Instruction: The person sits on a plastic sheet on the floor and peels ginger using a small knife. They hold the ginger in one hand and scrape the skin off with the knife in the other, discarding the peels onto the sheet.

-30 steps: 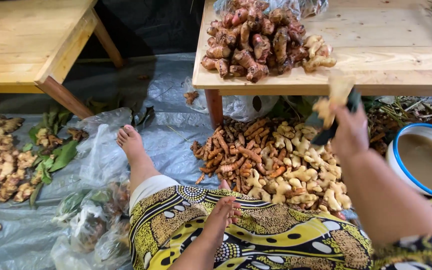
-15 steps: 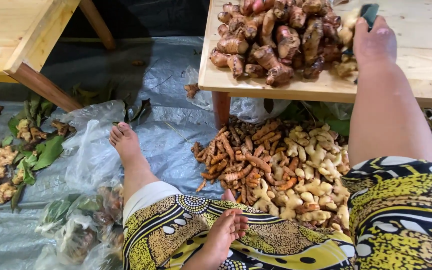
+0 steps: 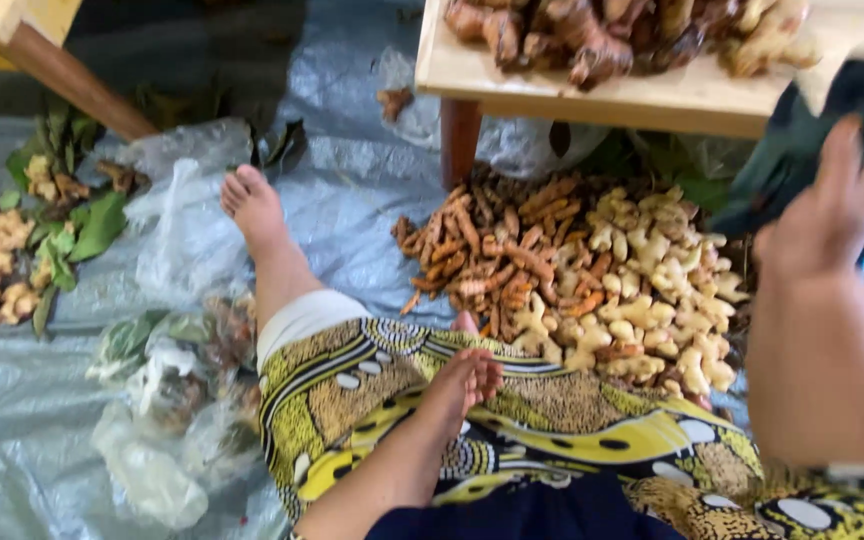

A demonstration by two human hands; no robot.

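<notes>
Sitting on the floor, you have a yellow, black and white patterned cloth (image 3: 552,420) across your lap, and your left hand (image 3: 464,382) rests on it at the knee, fingers loose and holding nothing. Your right hand (image 3: 832,215) is raised at the right edge of the view, closed around a dark green object (image 3: 802,140) too blurred to identify. Your bare foot (image 3: 252,205) stretches out over a grey plastic sheet (image 3: 352,200) that covers the floor. Crumpled clear plastic bags (image 3: 167,400) lie beside your leg. Just beyond your knee is a heap of pale ginger roots (image 3: 652,290), touching a pile of orange-brown turmeric roots (image 3: 482,250) on its left. More pale roots and green leaves (image 3: 62,230) lie on the sheet far to the left. Farther off, a light wooden bench (image 3: 572,85) carries a mound of reddish-brown roots (image 3: 592,35), and a corner of a second bench (image 3: 12,30) shows at the top left.
</notes>
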